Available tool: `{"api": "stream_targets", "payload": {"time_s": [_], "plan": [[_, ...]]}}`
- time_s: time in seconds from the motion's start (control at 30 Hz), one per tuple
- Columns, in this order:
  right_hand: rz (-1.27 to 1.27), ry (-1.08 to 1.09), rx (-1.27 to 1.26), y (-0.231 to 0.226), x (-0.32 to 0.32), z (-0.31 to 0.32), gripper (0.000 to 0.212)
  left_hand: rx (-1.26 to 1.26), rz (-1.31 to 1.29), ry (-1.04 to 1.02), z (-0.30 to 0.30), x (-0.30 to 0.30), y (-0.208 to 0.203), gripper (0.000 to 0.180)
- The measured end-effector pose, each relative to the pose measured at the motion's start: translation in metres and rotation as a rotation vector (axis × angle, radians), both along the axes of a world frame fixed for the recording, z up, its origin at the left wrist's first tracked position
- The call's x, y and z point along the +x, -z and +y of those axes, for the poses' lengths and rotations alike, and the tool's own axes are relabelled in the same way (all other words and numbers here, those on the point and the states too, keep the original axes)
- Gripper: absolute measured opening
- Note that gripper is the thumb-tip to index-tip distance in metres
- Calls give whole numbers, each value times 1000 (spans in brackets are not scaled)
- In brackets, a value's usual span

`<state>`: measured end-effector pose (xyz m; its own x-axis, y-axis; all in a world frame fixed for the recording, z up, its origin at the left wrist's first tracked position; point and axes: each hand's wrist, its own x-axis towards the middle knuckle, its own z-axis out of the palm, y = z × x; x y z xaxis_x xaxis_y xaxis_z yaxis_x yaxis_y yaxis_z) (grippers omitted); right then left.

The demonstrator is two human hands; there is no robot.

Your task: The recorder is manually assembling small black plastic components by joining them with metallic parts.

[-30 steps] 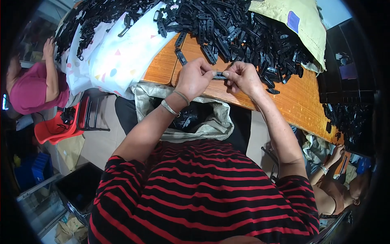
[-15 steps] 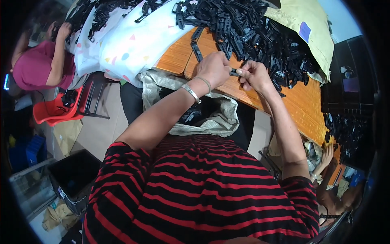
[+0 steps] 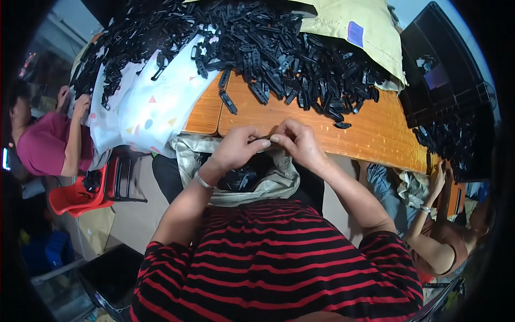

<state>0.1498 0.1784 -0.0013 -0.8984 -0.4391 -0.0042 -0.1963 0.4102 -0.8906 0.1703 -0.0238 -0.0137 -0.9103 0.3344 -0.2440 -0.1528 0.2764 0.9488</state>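
Fingertip to fingertip, my left hand (image 3: 235,151) and my right hand (image 3: 303,146) meet at the near edge of the wooden table (image 3: 370,137). Both are closed in a pinch on a small black plastic part, which the fingers almost wholly hide. Just below them an open woven sack (image 3: 185,155) sits at my lap, with some black parts (image 3: 240,178) inside. Beyond my hands a large heap of black plastic parts (image 3: 279,53) covers the far side of the table. One loose part (image 3: 342,125) lies to the right, nearer me than the heap.
A white patterned sheet (image 3: 153,104) hangs over the table's left side, where a person in a maroon top (image 3: 48,147) works beside a red chair (image 3: 72,201). Another person (image 3: 434,241) works at the right. A yellowish sack (image 3: 343,16) lies behind the heap. A black bin (image 3: 112,273) stands lower left.
Both hands have come back from near the heap toward my body, staying together at the fingertips. The whole view has shifted, showing more of the people on both sides.
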Motion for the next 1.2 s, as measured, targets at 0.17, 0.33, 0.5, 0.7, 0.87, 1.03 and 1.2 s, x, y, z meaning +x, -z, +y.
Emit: {"api": "stream_targets", "payload": {"time_s": [0.17,0.33,0.5,0.7,0.87,1.03,1.2], "plan": [[466,193,174,8,-22,41,11,-60,97,-78,-29,38,4,20],[699,184,444,-2,-46,40,9,-665,466,-124,-63,64,38,28],[678,231,615,3,-69,28,11,-452,518,-257,-46,52,5,21],[681,292,542,3,-78,28,15,-459,908,-263,-18,-31,-17,14],[677,338,563,7,-76,25,15,-638,992,-147,-7,-77,-6,21],[649,303,556,11,-73,23,7,-713,1037,-84,-4,-78,-3,18],[646,292,503,5,-72,20,9,-722,968,-112,-6,-68,-7,18]]}}
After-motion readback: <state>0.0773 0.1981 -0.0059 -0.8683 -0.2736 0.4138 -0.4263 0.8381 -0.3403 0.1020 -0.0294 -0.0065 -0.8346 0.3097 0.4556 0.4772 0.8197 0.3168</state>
